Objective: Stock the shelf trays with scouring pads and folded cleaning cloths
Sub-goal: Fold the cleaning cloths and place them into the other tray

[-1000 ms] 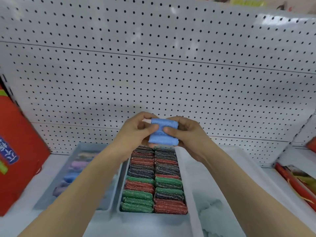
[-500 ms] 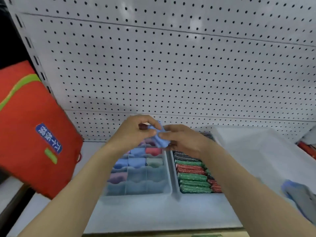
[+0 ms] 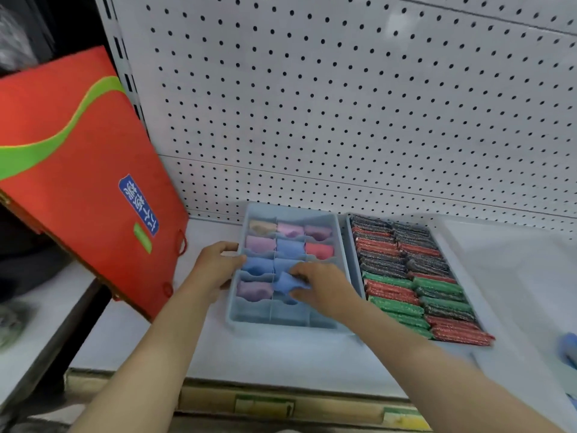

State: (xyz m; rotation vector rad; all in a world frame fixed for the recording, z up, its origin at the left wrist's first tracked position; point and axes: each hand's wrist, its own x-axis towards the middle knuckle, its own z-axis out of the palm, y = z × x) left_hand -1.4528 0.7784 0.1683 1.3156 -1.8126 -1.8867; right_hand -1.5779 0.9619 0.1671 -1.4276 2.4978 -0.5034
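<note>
A blue cloth (image 3: 288, 282) is pinched by the right hand (image 3: 321, 284) over the divided tray (image 3: 342, 245). The tray's left wall is held by the left hand (image 3: 215, 265).

both my hands down from chest height to the divided tray (image 3: 237, 317), left hand (image 3: 215, 267) now gripping its left rim, right hand (image 3: 324, 289) pushing the blue cloth (image 3: 285, 284) into a middle compartment

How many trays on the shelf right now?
3: the divided cloth tray at centre, the scouring-pad tray right beside it, and a large pale tray at far right, partly cut off by the frame. None seem hidden.
</note>
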